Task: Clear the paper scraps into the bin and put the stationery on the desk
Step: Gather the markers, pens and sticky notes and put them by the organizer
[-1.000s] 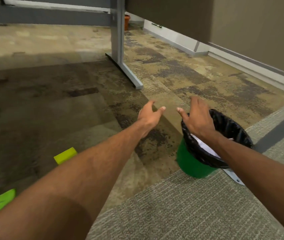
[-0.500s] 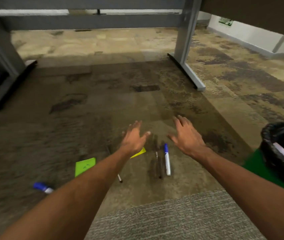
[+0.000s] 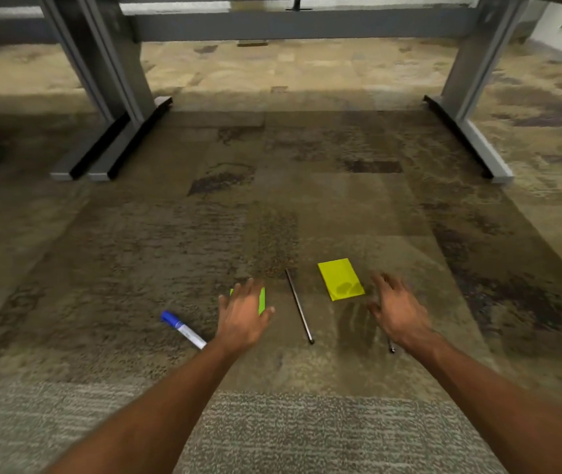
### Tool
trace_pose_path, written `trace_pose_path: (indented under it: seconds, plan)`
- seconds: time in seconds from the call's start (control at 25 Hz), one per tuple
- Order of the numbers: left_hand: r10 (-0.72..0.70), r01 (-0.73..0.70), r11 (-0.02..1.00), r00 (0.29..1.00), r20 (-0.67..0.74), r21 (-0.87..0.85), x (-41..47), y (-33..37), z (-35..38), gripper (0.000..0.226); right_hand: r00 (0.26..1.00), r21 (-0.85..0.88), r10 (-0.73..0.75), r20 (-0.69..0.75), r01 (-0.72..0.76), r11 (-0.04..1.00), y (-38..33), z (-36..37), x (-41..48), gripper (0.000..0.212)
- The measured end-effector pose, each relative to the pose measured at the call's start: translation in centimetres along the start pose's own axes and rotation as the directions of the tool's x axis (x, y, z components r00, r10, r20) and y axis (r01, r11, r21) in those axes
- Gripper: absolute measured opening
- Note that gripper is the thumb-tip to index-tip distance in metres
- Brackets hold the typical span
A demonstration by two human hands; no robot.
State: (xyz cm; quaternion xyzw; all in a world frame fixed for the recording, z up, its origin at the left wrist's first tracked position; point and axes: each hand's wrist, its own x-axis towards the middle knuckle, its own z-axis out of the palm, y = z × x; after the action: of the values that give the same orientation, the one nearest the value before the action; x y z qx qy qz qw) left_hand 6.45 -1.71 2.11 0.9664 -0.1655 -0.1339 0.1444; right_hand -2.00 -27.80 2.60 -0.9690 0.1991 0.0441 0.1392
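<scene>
Carpet under the desk, both palms empty and spread: left hand (image 3: 243,314) directly over the green note (image 3: 262,300), right hand (image 3: 396,312) beside the yellow note (image 3: 340,278), thin pen (image 3: 299,306) lying lengthwise between them.

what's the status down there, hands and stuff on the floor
Left hand open over green note, right hand open, both empty. Yellow note, thin pen, blue-capped marker on carpet. Nothing blocking.

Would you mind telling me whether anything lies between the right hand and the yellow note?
Nothing visible does: bare carpet separates the open right hand from the yellow note, just ahead on its left.
</scene>
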Motion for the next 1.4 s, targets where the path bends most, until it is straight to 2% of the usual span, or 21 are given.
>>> trace_pose_path:
  seconds: [0.12,0.24,0.44,0.56,0.68,0.84,0.92,0.96,1.12,1.2,1.28,1.36,1.4]
  plan:
    - [-0.019,0.029,0.986,0.998,-0.059,0.164,-1.3,-3.1,0.7,0.054,0.997,0.0,0.074,-0.015,-0.074,0.997,0.2,0.5,-0.1,0.052]
    - [-0.078,0.092,0.97,0.995,-0.068,0.224,-2.0,-5.2,1.0,0.048,0.989,0.01,0.147,-0.019,-0.147,0.989,0.6,0.9,-0.3,0.049]
    - [-0.238,0.227,0.961,0.97,0.054,0.159,-2.6,-5.6,0.8,0.041,0.984,0.013,0.175,0.026,-0.176,0.984,1.8,2.0,-1.0,0.031]
    - [-0.295,0.283,0.953,0.949,0.11,0.108,-3.1,-5.5,1.0,0.029,0.977,-0.02,0.201,0.065,-0.2,0.98,1.9,2.4,-1.1,0.03]
    - [-0.297,0.288,0.952,0.952,0.078,0.109,-3.3,-5.5,1.0,0.023,0.973,-0.025,0.222,0.059,-0.221,0.975,1.8,2.5,-1.1,0.028]
    - [-0.286,0.286,0.957,0.958,-0.013,0.047,-3.9,-5.7,0.7,0.012,0.969,0.064,0.246,0.018,-0.247,0.967,1.5,2.0,-1.7,0.029]
    - [-0.296,0.298,0.954,0.954,-0.043,0.026,-4.1,-5.5,0.6,0.011,0.973,0.071,0.231,0.002,-0.23,0.97,1.7,2.2,-2.0,0.021]
    - [-0.313,0.313,0.95,0.948,-0.059,0.0,-4.3,-5.3,0.5,0.01,0.97,0.07,0.242,0.003,-0.242,0.968,1.8,2.2,-1.9,0.019]
    - [-0.422,0.395,0.901,0.894,-0.152,-0.179,-4.3,-4.8,-0.2,0.006,0.945,0.071,0.322,-0.055,-0.318,0.945,2.6,2.5,-1.2,0.03]
    - [-0.439,0.374,0.881,0.875,-0.205,-0.29,-3.8,-5.0,-0.7,0.015,0.966,0.03,0.241,-0.093,-0.24,0.97,2.6,2.2,-0.7,0.034]
    - [-0.452,0.329,0.849,0.857,-0.249,-0.413,-3.2,-4.8,-1.3,0.02,0.976,0.099,0.157,-0.148,-0.143,0.985,1.6,1.5,-0.1,0.037]
    - [-0.507,0.289,0.748,0.83,-0.234,-0.598,-2.5,-3.8,-1.6,0.021,0.977,0.253,0.107,-0.183,-0.059,0.966,-0.5,1.0,0.5,0.03]
    - [-0.538,0.261,0.648,0.821,-0.189,-0.716,-2.1,-3.0,-1.6,0.024,0.979,0.341,0.1,-0.181,-0.033,0.939,-1.8,0.8,0.7,0.027]
